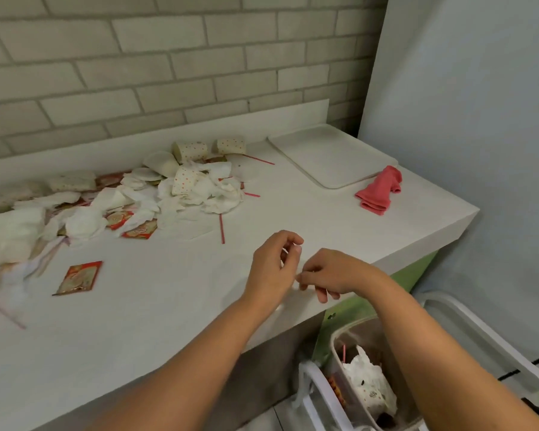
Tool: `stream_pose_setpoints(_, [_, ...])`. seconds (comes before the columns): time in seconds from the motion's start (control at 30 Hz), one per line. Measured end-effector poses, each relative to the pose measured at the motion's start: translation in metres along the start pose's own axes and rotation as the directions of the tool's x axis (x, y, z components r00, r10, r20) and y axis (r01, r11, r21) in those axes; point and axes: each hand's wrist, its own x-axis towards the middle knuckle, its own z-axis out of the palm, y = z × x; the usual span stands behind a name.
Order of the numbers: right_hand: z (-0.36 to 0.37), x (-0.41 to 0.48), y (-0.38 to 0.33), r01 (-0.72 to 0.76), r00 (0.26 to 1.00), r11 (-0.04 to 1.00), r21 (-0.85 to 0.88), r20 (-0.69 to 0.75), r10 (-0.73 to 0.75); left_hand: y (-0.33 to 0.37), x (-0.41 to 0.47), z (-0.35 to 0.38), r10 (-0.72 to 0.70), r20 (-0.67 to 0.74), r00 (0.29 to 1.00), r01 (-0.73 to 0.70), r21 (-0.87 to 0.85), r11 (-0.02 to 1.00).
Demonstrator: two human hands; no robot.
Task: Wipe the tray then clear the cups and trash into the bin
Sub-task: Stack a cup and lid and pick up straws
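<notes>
- Far left on your white counter, a flat red-and-gold foil sachet lies alone, apart from the heap behind it;
- towards the wall the litter sprawls: crumpled white napkins, polka-dot paper cups tipped on their sides, more sachets, and thin red straws poking out at the near side;
- your left hand hovers over the counter near its front edge, fingers curled and thumb tip close to the forefinger (whether anything small sits in that pinch, I cannot tell);
- your right hand is just beside it, nearly touching, fingers curled downward; whether it holds anything cannot be made out either;
- the white rectangular plastic tray lies flat at the counter's back right corner;
- the translucent plastic bin stands on the floor below the counter's edge, under your right forearm, with crumpled white paper and a red straw inside;
- the folded pink cloth lies on the counter at the tray's near right corner, touching its rim.
</notes>
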Motion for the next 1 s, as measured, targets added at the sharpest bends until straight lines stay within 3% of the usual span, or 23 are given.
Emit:
stream_pose_setpoints(0.23, [0.041, 0.042, -0.11, 0.18, 0.982, 0.984, 0.01, -0.058, -0.179, -0.065, -0.007, -0.119, -0.062, -0.184, 0.981, 0.09, 0.148, 0.985])
stream_pose_setpoints(0.53, [0.11, 0.109, -0.224, 0.347, 0.934, 0.935, -0.067, -0.069, -0.352, -0.141, -0.038, -0.254, -0.264, -0.352, 0.898, 0.37, 0.281, 0.886])
stream_pose_setpoints(0.7, [0.145, 0.145, -0.269, 0.356, 0.919, 0.924, -0.143, -0.124, -0.373, -0.172, -0.057, -0.32, -0.311, -0.494, 0.812, 0.494, 0.296, 0.817])
stream_pose_setpoints(0.83, [0.167, 0.165, -0.289, 0.309, 0.923, 0.927, -0.21, -0.168, -0.346, -0.199, -0.063, -0.365, -0.36, -0.619, 0.697, 0.622, 0.273, 0.734])
stream_pose_setpoints(1.0, [0.182, 0.178, -0.301, 0.227, 0.951, 0.92, -0.319, -0.131, -0.281, -0.217, -0.058, -0.392, -0.52, -0.661, 0.541, 0.807, 0.234, 0.543])
